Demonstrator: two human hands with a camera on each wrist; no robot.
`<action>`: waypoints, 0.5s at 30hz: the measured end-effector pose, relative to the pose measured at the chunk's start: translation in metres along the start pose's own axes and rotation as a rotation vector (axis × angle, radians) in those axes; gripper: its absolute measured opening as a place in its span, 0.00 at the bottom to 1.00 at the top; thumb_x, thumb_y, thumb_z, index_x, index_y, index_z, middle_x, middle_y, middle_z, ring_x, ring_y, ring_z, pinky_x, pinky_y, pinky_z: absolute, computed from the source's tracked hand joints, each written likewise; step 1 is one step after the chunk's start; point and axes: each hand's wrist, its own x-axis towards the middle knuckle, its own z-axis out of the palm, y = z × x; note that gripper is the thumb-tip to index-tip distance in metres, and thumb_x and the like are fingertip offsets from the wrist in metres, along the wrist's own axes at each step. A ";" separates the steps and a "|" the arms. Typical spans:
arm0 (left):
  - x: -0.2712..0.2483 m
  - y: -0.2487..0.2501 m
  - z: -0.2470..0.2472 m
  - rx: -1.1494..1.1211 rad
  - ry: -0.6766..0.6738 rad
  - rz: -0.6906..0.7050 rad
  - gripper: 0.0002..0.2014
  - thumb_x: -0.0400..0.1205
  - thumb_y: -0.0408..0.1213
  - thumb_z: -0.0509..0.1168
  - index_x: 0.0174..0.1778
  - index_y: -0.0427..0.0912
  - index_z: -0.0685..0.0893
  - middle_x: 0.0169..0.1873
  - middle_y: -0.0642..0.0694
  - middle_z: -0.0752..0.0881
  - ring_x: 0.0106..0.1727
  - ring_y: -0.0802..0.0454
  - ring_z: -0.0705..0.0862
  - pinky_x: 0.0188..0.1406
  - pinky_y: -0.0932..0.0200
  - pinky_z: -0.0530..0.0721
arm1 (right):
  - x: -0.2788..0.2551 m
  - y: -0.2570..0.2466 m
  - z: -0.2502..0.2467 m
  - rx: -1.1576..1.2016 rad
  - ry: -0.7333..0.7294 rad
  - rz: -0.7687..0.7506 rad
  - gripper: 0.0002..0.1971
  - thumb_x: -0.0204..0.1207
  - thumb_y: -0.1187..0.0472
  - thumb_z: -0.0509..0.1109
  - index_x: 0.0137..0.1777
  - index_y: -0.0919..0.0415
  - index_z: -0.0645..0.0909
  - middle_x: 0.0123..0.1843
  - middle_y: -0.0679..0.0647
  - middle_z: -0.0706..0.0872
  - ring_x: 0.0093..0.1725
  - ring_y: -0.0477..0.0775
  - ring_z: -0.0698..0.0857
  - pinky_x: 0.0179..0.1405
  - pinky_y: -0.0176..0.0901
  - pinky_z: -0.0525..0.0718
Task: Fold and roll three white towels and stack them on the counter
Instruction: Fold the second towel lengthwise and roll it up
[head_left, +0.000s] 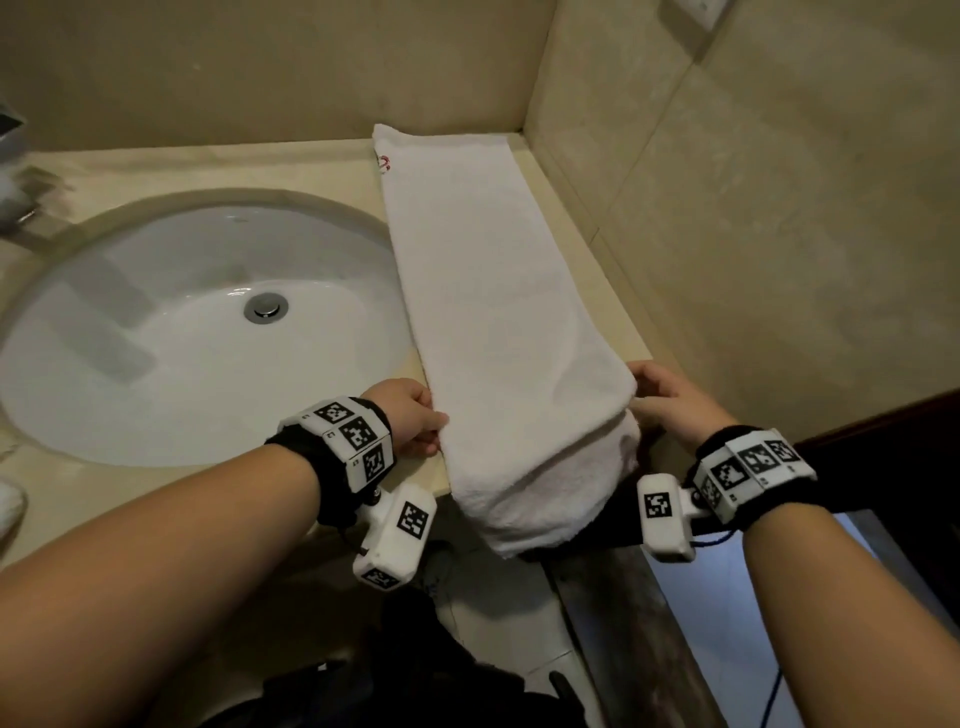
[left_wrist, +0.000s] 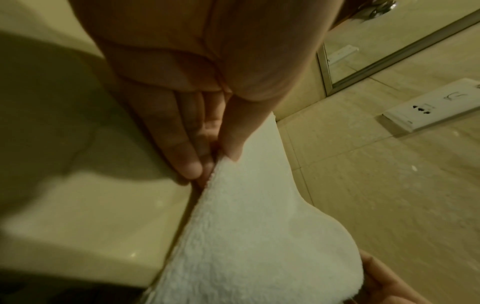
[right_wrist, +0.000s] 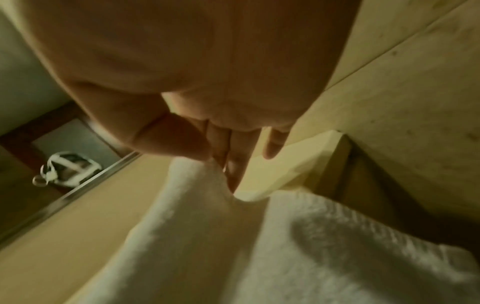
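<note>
Towel (head_left: 483, 291) lies folded long on worktop (head_left: 208, 166) beside sink (head_left: 197, 332), near end overhanging; left hand (head_left: 410, 415) and right hand (head_left: 670, 400) pinch its edges — keep both level, roll tight.

Counter (head_left: 561, 197) (beige), towel (head_left: 483, 291) lengthwise

We see a plain white terry towel (head_left: 483, 291) with red logo, glossy white oval sink (head_left: 156, 332), beige stone counter (head_left: 208, 166), black-and-white checkered wrist markers (head_left: 358, 436).
</note>
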 end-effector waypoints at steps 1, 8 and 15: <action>-0.001 -0.001 -0.001 -0.003 0.017 0.012 0.15 0.78 0.23 0.63 0.29 0.40 0.68 0.27 0.39 0.76 0.26 0.47 0.77 0.16 0.64 0.81 | -0.002 0.001 0.000 -0.082 -0.009 -0.015 0.16 0.74 0.78 0.60 0.58 0.63 0.76 0.48 0.55 0.84 0.46 0.49 0.83 0.44 0.36 0.81; -0.008 -0.011 -0.009 -0.010 0.108 0.028 0.13 0.80 0.25 0.62 0.31 0.40 0.71 0.25 0.40 0.78 0.15 0.56 0.79 0.16 0.65 0.81 | -0.009 0.006 0.002 -0.218 0.158 -0.109 0.09 0.78 0.60 0.66 0.36 0.51 0.75 0.32 0.52 0.77 0.33 0.49 0.74 0.35 0.39 0.73; -0.012 -0.017 0.007 0.044 0.200 0.033 0.12 0.75 0.32 0.70 0.32 0.41 0.73 0.28 0.41 0.78 0.29 0.45 0.79 0.41 0.49 0.85 | -0.013 0.048 0.001 -0.358 0.017 0.048 0.09 0.78 0.59 0.66 0.49 0.66 0.80 0.43 0.60 0.82 0.46 0.53 0.78 0.49 0.41 0.73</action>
